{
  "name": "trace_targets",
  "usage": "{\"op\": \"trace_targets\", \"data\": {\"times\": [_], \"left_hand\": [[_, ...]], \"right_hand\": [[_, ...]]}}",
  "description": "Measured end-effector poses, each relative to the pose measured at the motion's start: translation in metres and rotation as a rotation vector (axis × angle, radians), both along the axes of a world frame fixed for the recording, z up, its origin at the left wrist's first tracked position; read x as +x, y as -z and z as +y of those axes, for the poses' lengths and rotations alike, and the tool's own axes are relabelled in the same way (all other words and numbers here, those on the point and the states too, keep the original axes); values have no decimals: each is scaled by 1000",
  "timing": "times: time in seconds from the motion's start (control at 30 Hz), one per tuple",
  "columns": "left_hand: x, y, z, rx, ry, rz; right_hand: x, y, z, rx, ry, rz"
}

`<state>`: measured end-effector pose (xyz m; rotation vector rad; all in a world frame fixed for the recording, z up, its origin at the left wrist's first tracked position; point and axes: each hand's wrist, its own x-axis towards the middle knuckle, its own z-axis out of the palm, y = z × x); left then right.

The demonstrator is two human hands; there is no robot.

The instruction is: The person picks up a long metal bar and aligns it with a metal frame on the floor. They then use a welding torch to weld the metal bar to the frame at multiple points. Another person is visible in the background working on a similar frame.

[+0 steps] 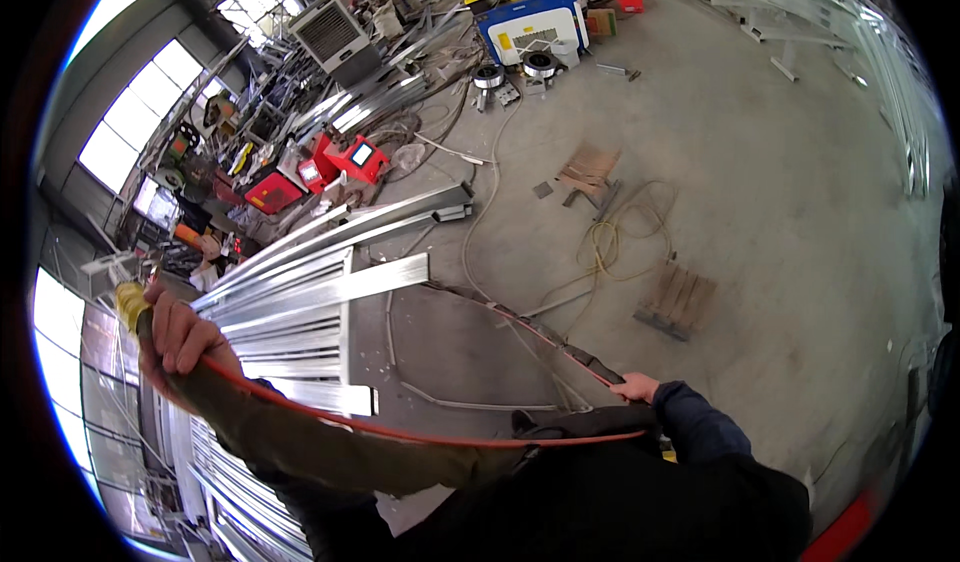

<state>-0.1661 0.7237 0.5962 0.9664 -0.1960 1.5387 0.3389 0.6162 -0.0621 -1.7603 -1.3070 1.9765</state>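
My left hand [178, 334] was raised out to the left, its fingers [190, 340] wrapped tight around a dark torch handle with a yellow end [130, 302] poking out above the fist. A red hose [400, 432] ran from that fist down along my olive sleeve and across my front toward the right hand [636, 388]. The right hand sat low by my dark jacket, fingers closed on a dark sleeved cable [590, 362] that trailed away over the concrete floor [780, 192]; how firmly they clamped it I could not tell, as the sleeve cuff hid most of the hand.

Just beyond the left hand lay a stack of long silver metal profiles [320, 292], reaching toward the middle of the floor. Farther off stood a red welding unit [360, 157], a blue and white machine [535, 27] and a grey box fan [330, 30]. A yellow cord [610, 247] lay coiled near a small wooden pallet [678, 302].
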Motion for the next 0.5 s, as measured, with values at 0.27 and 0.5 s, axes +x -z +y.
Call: {"op": "trace_targets", "data": {"times": [0.27,0.5], "left_hand": [[152,11,-27,-49,50,46],[192,50,-17,-36,32,355]], "right_hand": [[217,-164,-103,62,-117,-56],[344,-324,-195,286,253,-281]]}}
